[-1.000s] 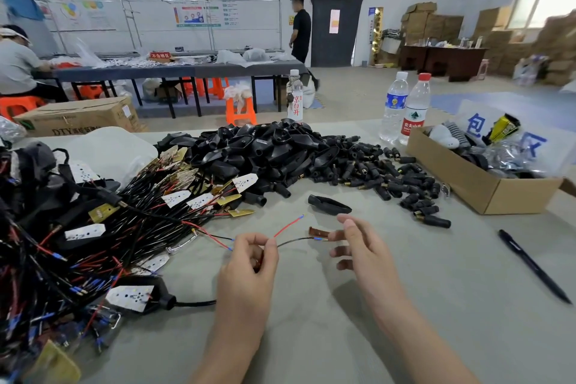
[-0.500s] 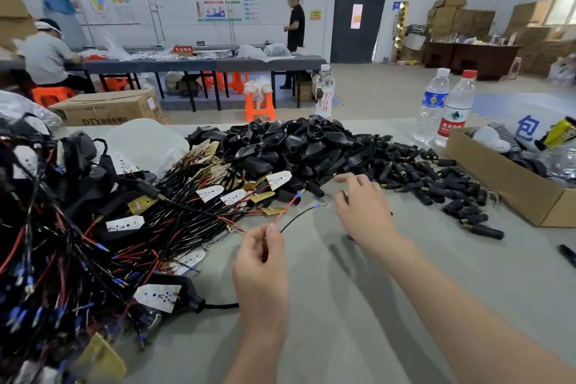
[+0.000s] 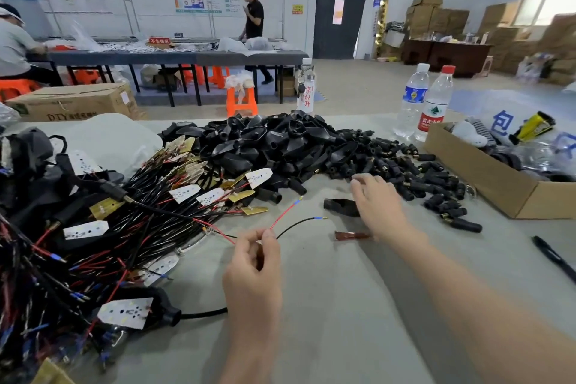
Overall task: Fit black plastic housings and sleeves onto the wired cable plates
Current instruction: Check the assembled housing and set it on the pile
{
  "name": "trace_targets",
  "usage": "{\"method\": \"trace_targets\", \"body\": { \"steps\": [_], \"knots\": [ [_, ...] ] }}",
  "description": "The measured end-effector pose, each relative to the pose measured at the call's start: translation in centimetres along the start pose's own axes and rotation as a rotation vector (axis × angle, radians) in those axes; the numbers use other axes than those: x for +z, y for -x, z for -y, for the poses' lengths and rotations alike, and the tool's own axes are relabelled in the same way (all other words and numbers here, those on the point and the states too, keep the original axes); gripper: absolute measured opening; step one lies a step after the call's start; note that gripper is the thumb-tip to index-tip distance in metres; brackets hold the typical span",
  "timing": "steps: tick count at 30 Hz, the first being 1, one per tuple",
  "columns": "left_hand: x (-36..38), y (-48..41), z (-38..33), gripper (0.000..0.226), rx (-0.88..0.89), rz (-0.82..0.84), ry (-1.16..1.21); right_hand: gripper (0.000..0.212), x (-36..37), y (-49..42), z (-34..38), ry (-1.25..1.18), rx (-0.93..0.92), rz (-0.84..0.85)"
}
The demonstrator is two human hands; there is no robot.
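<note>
Our left hand [image 3: 254, 262] has its fingers [image 3: 270, 238] pinched on a red wire [image 3: 284, 212] and a black wire [image 3: 299, 223], whose free ends rise to the right above the desk [image 3: 358, 305]. Our right hand [image 3: 378, 201] hovers with fingers [image 3: 363, 179] loosely spread and empty over a lone black housing [image 3: 338, 206], with a small brown piece [image 3: 350, 235] just beside the wrist. Behind lie the housing pile [image 3: 280, 146], sleeves [image 3: 436, 184] to its right, and wired plates [image 3: 187, 193] heaped at left.

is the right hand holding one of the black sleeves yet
No, the right hand is spread open above the table beside the pile of sleeves, fingers empty.
</note>
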State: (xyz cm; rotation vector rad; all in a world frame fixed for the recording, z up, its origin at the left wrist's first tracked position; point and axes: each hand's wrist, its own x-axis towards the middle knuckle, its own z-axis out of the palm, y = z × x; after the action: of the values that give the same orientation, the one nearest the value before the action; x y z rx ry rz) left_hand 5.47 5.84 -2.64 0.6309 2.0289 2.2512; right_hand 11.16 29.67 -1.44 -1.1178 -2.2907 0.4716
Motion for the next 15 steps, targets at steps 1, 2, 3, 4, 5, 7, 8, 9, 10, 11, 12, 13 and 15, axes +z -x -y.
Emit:
{"method": "trace_targets", "body": {
  "steps": [1, 2, 3, 4, 5, 7, 8, 9, 10, 11, 12, 13, 15],
  "knots": [
    [0.1, 0.0, -0.1, 0.015, -0.001, 0.0, 0.012, 0.038, -0.1, -0.5, -0.8, 0.075, 0.028, -0.034],
    [0.1, -0.1, -0.1, 0.016, -0.002, -0.001, 0.019, 0.04, -0.2, -1.0, -1.5, 0.141, 0.064, -0.038],
    [0.2, 0.0, 0.1, 0.016, -0.006, 0.003, 0.018, 0.043, -0.3, -1.5, -2.4, 0.189, 0.099, -0.024],
    [0.2, 0.1, 0.2, 0.016, -0.011, 0.008, 0.011, 0.046, -0.3, -2.0, -3.1, 0.224, 0.122, -0.011],
    [0.2, 0.1, 0.2, 0.015, -0.017, 0.012, 0.003, 0.049, -0.3, -2.5, -3.7, 0.259, 0.128, 0.001],
    [0.2, 0.1, 0.4, 0.01, -0.021, 0.009, -0.012, 0.055, -0.6, -3.5, -4.8, 0.345, 0.134, 0.054],
    [0.3, 0.1, 0.5, 0.009, -0.02, 0.004, -0.017, 0.058, -0.8, -3.9, -5.3, 0.379, 0.15, 0.092],
    [0.3, 0.0, 0.6, 0.01, -0.02, -0.002, -0.02, 0.06, -1.0, -4.3, -5.6, 0.408, 0.163, 0.122],
    [0.3, -0.1, 0.6, 0.01, -0.022, -0.005, -0.024, 0.06, -1.2, -4.5, -5.9, 0.437, 0.163, 0.134],
    [0.4, -0.2, 0.7, 0.011, -0.02, -0.002, -0.034, 0.059, -1.3, -4.7, -6.2, 0.464, 0.151, 0.129],
    [0.4, -0.2, 0.7, 0.011, -0.015, 0.005, -0.048, 0.057, -1.5, -4.8, -6.3, 0.484, 0.133, 0.113],
    [0.3, -0.2, 0.7, 0.012, -0.008, 0.011, -0.063, 0.054, -1.6, -4.8, -6.4, 0.495, 0.112, 0.093],
    [0.3, -0.2, 0.7, 0.013, 0.005, 0.016, -0.078, 0.05, -1.7, -4.5, -6.3, 0.498, 0.065, 0.054]
  ]
}}
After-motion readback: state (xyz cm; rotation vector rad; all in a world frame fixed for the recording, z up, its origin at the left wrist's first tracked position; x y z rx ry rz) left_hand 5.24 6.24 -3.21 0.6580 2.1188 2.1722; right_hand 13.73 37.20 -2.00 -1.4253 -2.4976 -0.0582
